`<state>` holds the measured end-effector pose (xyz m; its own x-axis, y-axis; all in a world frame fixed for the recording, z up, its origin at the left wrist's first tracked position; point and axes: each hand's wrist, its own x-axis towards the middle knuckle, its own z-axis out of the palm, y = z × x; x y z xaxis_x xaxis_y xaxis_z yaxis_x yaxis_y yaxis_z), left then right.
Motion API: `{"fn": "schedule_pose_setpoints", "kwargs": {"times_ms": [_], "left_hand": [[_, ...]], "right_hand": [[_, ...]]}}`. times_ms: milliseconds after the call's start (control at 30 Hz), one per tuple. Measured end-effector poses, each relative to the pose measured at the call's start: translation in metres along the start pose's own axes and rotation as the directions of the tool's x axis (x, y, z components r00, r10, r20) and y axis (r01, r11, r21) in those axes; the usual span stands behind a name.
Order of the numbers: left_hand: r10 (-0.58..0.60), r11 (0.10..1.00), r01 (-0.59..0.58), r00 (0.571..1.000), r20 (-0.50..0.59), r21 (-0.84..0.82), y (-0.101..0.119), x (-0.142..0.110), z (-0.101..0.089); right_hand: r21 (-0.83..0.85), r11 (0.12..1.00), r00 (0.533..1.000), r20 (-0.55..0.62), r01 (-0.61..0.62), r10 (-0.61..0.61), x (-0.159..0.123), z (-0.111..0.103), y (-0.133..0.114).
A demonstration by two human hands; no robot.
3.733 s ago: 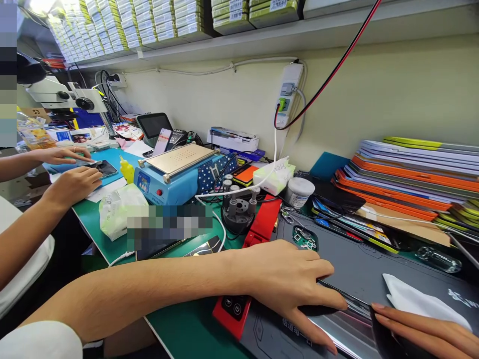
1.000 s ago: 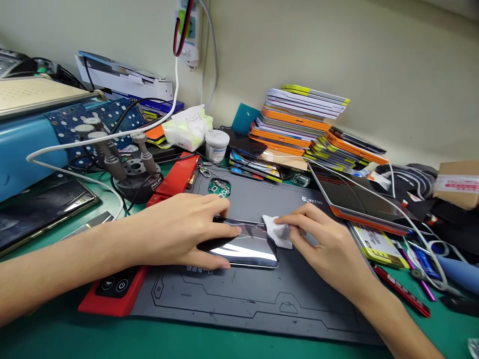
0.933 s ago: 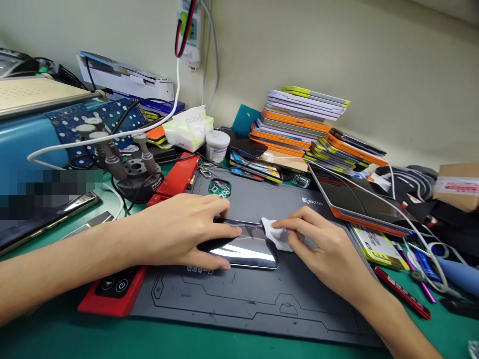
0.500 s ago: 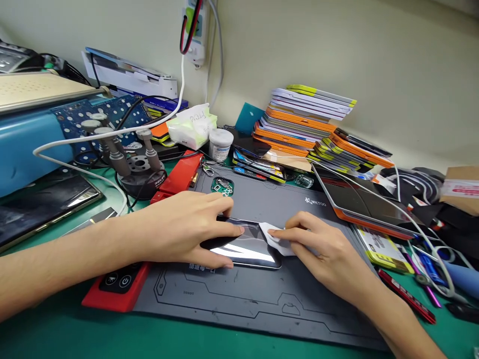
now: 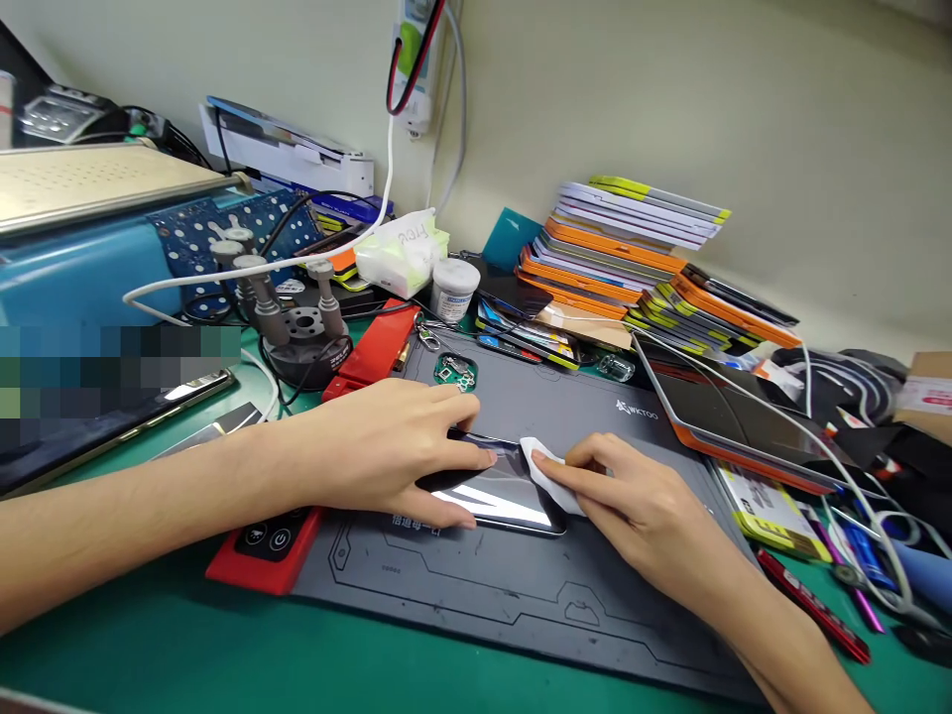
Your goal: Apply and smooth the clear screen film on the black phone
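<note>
A black, glossy smartphone point(image 5: 513, 501) lies flat on the grey work mat point(image 5: 461, 595), with bright reflections across its screen. My left hand point(image 5: 387, 446) grips it from the left side, its thumb along the near edge and a finger resting on the glass. The left end of the phone is hidden under that hand. At the right end, my right hand point(image 5: 640, 496) pinches a folded white wipe point(image 5: 554, 486) and presses it against the phone's end.
A red control panel point(image 5: 260, 555) edges the mat's left side. Behind it stands a black round tool holder point(image 5: 304, 362). A white tub point(image 5: 454, 290) and stacked phone cases point(image 5: 617, 248) stand at the back. A tablet point(image 5: 736, 407) and a red tool point(image 5: 814, 605) lie right.
The whole view has shifted, so everything sits farther right. My right fingers and the wipe have slid slightly left and away from me on the phone. My left hand keeps its hold.
</note>
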<state>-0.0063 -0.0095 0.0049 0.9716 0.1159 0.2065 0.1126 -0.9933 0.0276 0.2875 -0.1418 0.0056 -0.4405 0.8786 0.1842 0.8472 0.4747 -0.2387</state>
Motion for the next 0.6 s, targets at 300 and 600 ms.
{"fn": "schedule_pose_setpoints", "kwargs": {"times_ms": [300,600], "left_hand": [[0.002,1.0,-0.002,1.0,-0.005,-0.006,0.0,-0.001,0.001],[-0.011,1.0,0.011,1.0,0.014,-0.013,0.0,-0.001,0.0]], "right_hand": [[0.016,0.999,0.997,0.067,0.038,-0.039,-0.008,-0.02,-0.003],[-0.005,1.0,0.992,0.121,0.02,-0.019,-0.007,-0.013,-0.004]]}}
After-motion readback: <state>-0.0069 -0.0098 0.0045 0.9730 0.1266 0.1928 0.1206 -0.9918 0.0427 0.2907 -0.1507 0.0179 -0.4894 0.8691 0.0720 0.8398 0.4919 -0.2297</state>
